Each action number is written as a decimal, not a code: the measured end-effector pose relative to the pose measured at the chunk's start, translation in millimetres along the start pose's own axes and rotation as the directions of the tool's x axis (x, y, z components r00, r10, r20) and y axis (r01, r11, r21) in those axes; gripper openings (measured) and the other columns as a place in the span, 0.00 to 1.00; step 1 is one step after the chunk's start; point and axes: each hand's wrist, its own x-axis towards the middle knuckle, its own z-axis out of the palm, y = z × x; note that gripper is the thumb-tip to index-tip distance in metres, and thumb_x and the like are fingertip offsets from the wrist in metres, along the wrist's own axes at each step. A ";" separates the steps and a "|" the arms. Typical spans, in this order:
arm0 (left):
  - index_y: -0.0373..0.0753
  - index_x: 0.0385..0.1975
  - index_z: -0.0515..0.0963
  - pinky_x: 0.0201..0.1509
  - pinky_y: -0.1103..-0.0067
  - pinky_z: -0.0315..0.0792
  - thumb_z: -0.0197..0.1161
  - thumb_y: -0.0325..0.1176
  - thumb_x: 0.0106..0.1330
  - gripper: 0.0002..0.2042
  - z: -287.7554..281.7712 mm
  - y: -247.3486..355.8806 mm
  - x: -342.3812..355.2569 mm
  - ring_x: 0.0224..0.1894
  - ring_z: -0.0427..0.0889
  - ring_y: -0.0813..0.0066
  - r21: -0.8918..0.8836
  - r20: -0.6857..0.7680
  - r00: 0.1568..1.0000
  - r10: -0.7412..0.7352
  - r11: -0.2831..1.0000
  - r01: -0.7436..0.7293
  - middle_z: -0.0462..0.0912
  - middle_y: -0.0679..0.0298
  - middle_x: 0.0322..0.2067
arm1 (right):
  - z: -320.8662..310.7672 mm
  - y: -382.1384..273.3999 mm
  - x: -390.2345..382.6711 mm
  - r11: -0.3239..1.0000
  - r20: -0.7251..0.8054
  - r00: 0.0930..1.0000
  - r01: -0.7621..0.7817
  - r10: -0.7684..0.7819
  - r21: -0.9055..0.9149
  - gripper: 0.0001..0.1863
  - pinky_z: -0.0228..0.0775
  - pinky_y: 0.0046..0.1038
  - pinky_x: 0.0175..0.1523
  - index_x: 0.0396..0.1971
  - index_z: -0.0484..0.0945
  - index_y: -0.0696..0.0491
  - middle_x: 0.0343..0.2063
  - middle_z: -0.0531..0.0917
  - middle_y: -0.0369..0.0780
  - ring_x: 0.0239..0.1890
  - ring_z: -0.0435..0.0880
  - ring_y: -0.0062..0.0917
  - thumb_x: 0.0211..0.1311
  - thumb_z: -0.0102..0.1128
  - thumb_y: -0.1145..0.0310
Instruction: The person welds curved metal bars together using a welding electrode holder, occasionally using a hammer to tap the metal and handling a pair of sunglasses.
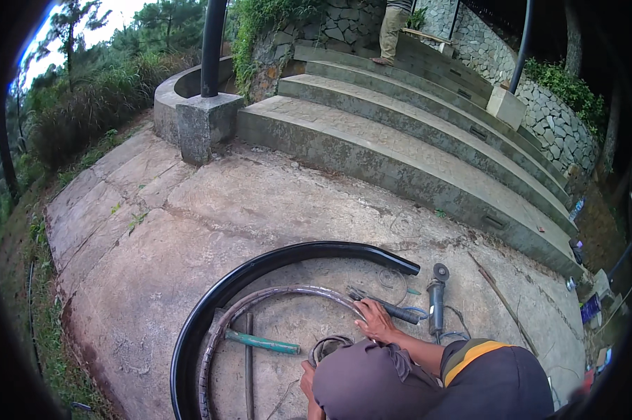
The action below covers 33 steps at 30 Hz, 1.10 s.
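A mottled brown-grey curved metal tube (288, 289) lies inside a wider curved black pipe (260, 264) on the concrete. My right hand (376, 320) is closed over the tube near its right end, its fingers bent across it. Lower down, my left hand (307, 381) is beside a dark looped coil (328, 344); my knee (361, 381) covers part of this hand, and its grip cannot be made out. A hammer with a green handle (265, 342) lies within the curve. Next to it is a straight metal bar (249, 371).
An angle grinder (437, 301) lies right of my right hand, with a dark cylindrical tool (396, 310) and blue cable near it. A long thin rod (501, 301) lies farther right. Curved concrete steps (400, 164) rise ahead; a person (393, 31) stands at their top. A post base (207, 126) stands left.
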 end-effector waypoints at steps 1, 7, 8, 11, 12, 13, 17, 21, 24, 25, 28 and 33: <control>0.36 0.43 0.63 0.37 0.50 0.69 0.53 0.47 0.70 0.19 -1.3 0.8 2.3 0.33 0.81 0.35 0.006 0.010 1.000 0.000 1.000 0.000 0.81 0.38 0.26 | -4.6 -2.0 2.8 0.998 0.017 0.999 -0.049 0.048 0.026 0.33 0.65 0.43 0.65 0.65 0.66 0.52 0.59 0.69 0.49 0.62 0.69 0.46 0.61 0.64 0.58; 0.36 0.43 0.63 0.37 0.50 0.69 0.53 0.47 0.70 0.18 -10.5 -5.9 4.2 0.33 0.81 0.35 -0.004 0.043 0.998 0.042 0.999 -0.042 0.81 0.38 0.26 | -19.3 21.9 12.8 0.977 0.072 0.975 -0.206 0.210 -0.056 0.38 0.61 0.43 0.68 0.66 0.65 0.51 0.59 0.71 0.50 0.64 0.68 0.45 0.59 0.64 0.49; 0.36 0.43 0.63 0.37 0.50 0.69 0.53 0.46 0.70 0.18 -11.8 -9.4 4.0 0.33 0.81 0.35 -0.001 0.047 0.998 0.048 0.999 -0.048 0.81 0.38 0.26 | -11.3 27.6 7.2 0.969 0.046 0.969 -0.241 0.243 -0.046 0.39 0.61 0.43 0.68 0.65 0.66 0.52 0.59 0.71 0.51 0.63 0.69 0.46 0.58 0.65 0.48; 0.36 0.43 0.64 0.37 0.50 0.70 0.54 0.46 0.70 0.18 -16.6 -9.8 0.9 0.33 0.81 0.35 0.000 0.053 0.996 0.066 0.998 -0.066 0.81 0.38 0.26 | 3.5 49.5 -7.3 0.945 0.079 0.942 -0.327 0.325 0.007 0.42 0.60 0.42 0.69 0.66 0.66 0.52 0.61 0.72 0.52 0.64 0.69 0.47 0.55 0.66 0.44; 0.36 0.43 0.64 0.37 0.50 0.70 0.54 0.46 0.70 0.18 -11.7 -8.6 0.0 0.33 0.81 0.34 -0.010 0.051 0.996 0.078 0.997 -0.078 0.81 0.38 0.26 | 1.0 56.6 -12.6 0.948 0.088 0.945 -0.317 0.315 0.017 0.44 0.60 0.42 0.69 0.66 0.65 0.52 0.61 0.72 0.52 0.64 0.69 0.47 0.54 0.66 0.43; 0.36 0.43 0.64 0.37 0.50 0.70 0.54 0.46 0.70 0.18 -17.8 -4.7 3.5 0.33 0.81 0.34 -0.011 0.032 0.995 0.090 0.996 -0.090 0.81 0.38 0.26 | 2.1 56.4 -5.2 0.955 0.090 0.954 -0.292 0.287 0.046 0.46 0.60 0.42 0.69 0.67 0.65 0.52 0.62 0.71 0.52 0.65 0.69 0.47 0.53 0.67 0.42; 0.36 0.42 0.65 0.35 0.49 0.70 0.55 0.43 0.70 0.16 -13.3 -5.2 2.4 0.31 0.81 0.34 -0.020 -0.099 0.985 0.144 0.989 -0.146 0.81 0.37 0.25 | -12.1 63.3 5.9 0.951 0.241 0.942 -0.273 0.234 0.147 0.49 0.59 0.41 0.71 0.69 0.63 0.51 0.65 0.69 0.52 0.68 0.66 0.47 0.50 0.69 0.41; 0.35 0.41 0.67 0.34 0.49 0.70 0.55 0.40 0.70 0.13 -16.9 3.6 -2.0 0.30 0.79 0.33 -0.046 -0.167 0.967 0.194 0.978 -0.204 0.79 0.37 0.24 | -24.3 74.8 20.5 0.952 0.330 0.926 -0.250 0.182 0.176 0.45 0.61 0.40 0.70 0.68 0.65 0.51 0.63 0.72 0.53 0.66 0.70 0.47 0.54 0.66 0.43; 0.35 0.40 0.68 0.35 0.50 0.69 0.54 0.41 0.70 0.13 -21.2 14.9 -7.8 0.30 0.79 0.34 -0.110 -0.162 0.970 0.181 0.973 -0.200 0.80 0.38 0.25 | -32.9 81.5 24.5 0.876 0.345 0.899 -0.377 0.268 0.300 0.39 0.65 0.40 0.66 0.66 0.67 0.52 0.58 0.76 0.54 0.61 0.74 0.46 0.56 0.64 0.49; 0.35 0.40 0.68 0.35 0.51 0.69 0.54 0.41 0.70 0.14 -21.1 12.1 -6.0 0.31 0.79 0.34 -0.146 -0.159 0.973 0.165 0.971 -0.188 0.80 0.38 0.25 | -34.6 81.2 28.8 0.858 0.373 0.883 -0.408 0.284 0.311 0.37 0.66 0.40 0.65 0.65 0.68 0.52 0.56 0.77 0.54 0.60 0.75 0.47 0.56 0.65 0.54; 0.35 0.40 0.69 0.35 0.52 0.69 0.54 0.41 0.71 0.14 -9.9 4.2 -4.7 0.31 0.80 0.34 -0.197 -0.150 0.980 0.128 0.968 -0.157 0.80 0.39 0.26 | -35.2 82.2 17.5 0.979 0.393 0.904 -0.201 0.168 0.044 0.34 0.68 0.41 0.63 0.62 0.69 0.53 0.53 0.79 0.54 0.58 0.77 0.48 0.53 0.66 0.63; 0.36 0.40 0.69 0.35 0.52 0.70 0.54 0.41 0.71 0.13 -16.2 8.1 -10.8 0.31 0.80 0.35 -0.203 -0.146 0.980 0.132 0.966 -0.160 0.81 0.39 0.26 | -38.1 76.0 3.7 0.948 0.396 0.861 -0.294 0.319 -0.126 0.30 0.70 0.45 0.58 0.55 0.71 0.57 0.47 0.81 0.56 0.54 0.78 0.50 0.48 0.63 0.69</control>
